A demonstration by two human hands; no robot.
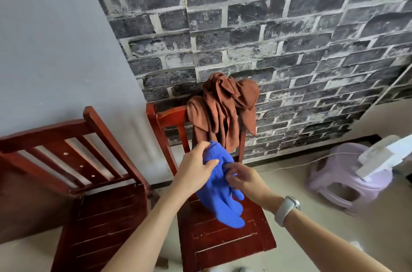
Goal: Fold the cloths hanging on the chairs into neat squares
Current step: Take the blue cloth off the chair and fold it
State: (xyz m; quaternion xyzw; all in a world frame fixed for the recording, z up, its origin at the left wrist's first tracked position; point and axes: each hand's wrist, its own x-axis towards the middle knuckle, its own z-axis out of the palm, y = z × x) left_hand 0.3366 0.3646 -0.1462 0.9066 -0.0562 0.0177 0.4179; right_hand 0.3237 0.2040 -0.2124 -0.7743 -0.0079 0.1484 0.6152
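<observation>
Both your forearms are bare, with no sleeves reaching into view. Your right wrist carries a watch (287, 209) with a pale, whitish band and a rounded silvery case. Your hands wear no gloves.

The red-brown wooden slatted chair (223, 234) stands before the grey brick-patterned wall (267, 26), a crumpled rust-brown cloth (220, 109) on its backrest, a second red-brown wooden chair (95, 211) left, a lilac plastic stool (338, 180) right.

fuzzy blue cloth (219, 193), glossy wooden chair (223, 240)
</observation>
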